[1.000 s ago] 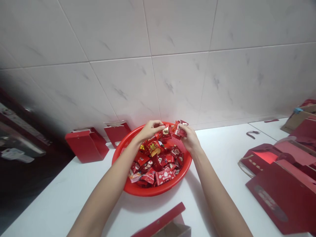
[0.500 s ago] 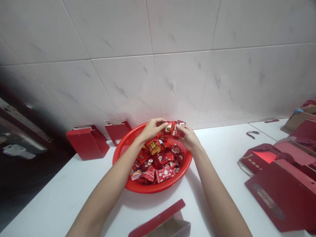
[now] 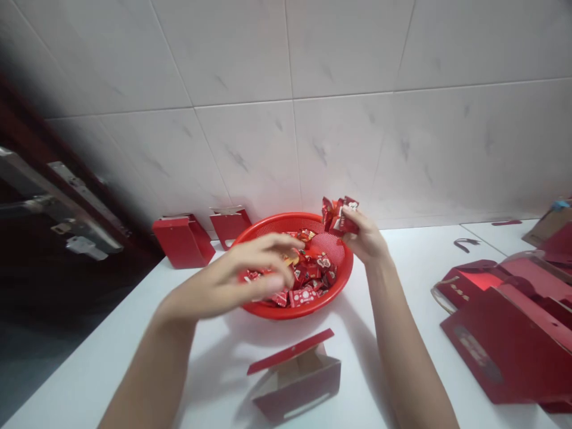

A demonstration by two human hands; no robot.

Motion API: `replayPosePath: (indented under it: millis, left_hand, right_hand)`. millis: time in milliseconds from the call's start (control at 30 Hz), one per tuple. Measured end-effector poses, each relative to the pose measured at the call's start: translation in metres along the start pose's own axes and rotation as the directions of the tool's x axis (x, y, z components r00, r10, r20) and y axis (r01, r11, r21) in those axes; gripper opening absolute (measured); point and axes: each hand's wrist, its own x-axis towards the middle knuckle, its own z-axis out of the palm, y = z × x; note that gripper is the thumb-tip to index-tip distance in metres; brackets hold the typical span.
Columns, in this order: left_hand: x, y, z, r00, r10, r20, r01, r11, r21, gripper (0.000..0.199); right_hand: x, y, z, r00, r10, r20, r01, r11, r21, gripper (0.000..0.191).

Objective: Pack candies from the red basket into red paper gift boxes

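Note:
Several wrapped candies (image 3: 308, 277) lie in a red perforated plastic basket (image 3: 292, 311). My right hand (image 3: 367, 235) pinches several red candy packets (image 3: 340, 215) above the basket's right rim. Over the left front part of the basket, my left hand (image 3: 241, 277) is slightly blurred, its fingers apart and nothing in them. In front of the basket stands a small red box (image 3: 299, 387) with its lid flap up and its top open.
Two red boxes (image 3: 185, 241) stand by the tiled wall at the left, near the edge of the white table (image 3: 129, 357). Red gift bags (image 3: 504, 345) lie at the right, a cardboard box (image 3: 547, 226) behind them. A dark cord (image 3: 467, 243) lies near the wall.
My left hand has let go of the candies and moved left and nearer. My right hand has lifted candy packets up and right. The view has shifted, showing more of the front box.

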Motion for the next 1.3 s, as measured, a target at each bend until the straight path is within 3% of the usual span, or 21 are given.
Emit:
replayPosePath:
  millis: [100, 200, 300, 467, 567, 700, 800, 867, 1000, 1100, 1300]
  left_hand:
    - [-0.055, 0.029, -0.002, 0.965, -0.083, 0.249, 0.059, 0.993, 0.103, 0.018]
    - [-0.079, 0.034, 0.011, 0.953, -0.141, 0.267, 0.099, 0.981, 0.164, 0.019]
    - [-0.077, 0.026, 0.031, 0.970, -0.163, 0.178, 0.127, 0.972, 0.197, 0.025]
    - [-0.053, 0.012, 0.057, 0.982, -0.185, 0.041, 0.183, 0.982, 0.053, 0.026]
    - [-0.048, 0.008, 0.062, 0.974, -0.226, -0.011, 0.225, 0.973, -0.046, 0.013]
    - [-0.050, 0.010, 0.061, 0.973, -0.228, 0.047, 0.232, 0.966, -0.117, 0.030]
    - [-0.051, 0.012, 0.058, 0.964, -0.248, 0.093, 0.257, 0.961, -0.104, 0.027]
    - [-0.051, 0.013, 0.058, 0.962, -0.248, 0.111, 0.259, 0.960, -0.102, 0.028]
    - [-0.052, 0.010, 0.058, 0.972, -0.217, 0.092, 0.225, 0.970, -0.089, 0.036]
    - [-0.053, 0.007, 0.058, 0.970, -0.231, 0.073, 0.235, 0.971, -0.049, 0.042]
    - [-0.054, 0.004, 0.058, 0.964, -0.253, 0.078, 0.256, 0.966, -0.025, 0.040]
  right_hand:
    - [-0.018, -0.022, 0.011, 0.995, -0.074, 0.062, 0.078, 0.994, -0.074, 0.029]
    - [-0.042, -0.038, 0.028, 0.982, -0.121, 0.146, 0.143, 0.978, -0.151, 0.029]
    - [-0.065, -0.049, 0.044, 0.948, -0.067, 0.312, 0.144, 0.962, -0.231, 0.028]
    - [-0.088, -0.060, 0.057, 0.785, 0.014, 0.619, 0.267, 0.894, -0.359, 0.015]
    - [-0.091, -0.062, 0.061, 0.730, 0.056, 0.682, 0.348, 0.827, -0.441, 0.012]
    - [-0.092, -0.057, 0.067, 0.664, 0.138, 0.735, 0.384, 0.780, -0.494, 0.012]
    - [-0.094, -0.052, 0.073, 0.586, 0.207, 0.783, 0.432, 0.739, -0.518, 0.016]
    - [-0.096, -0.050, 0.077, 0.549, 0.275, 0.789, 0.490, 0.659, -0.571, 0.017]
    - [-0.100, -0.050, 0.084, 0.539, 0.416, 0.733, 0.561, 0.473, -0.680, 0.013]
    - [-0.104, -0.050, 0.088, 0.571, 0.481, 0.665, 0.549, 0.379, -0.745, 0.006]
    - [-0.114, -0.040, 0.094, 0.639, 0.500, 0.584, 0.535, 0.257, -0.805, 0.002]
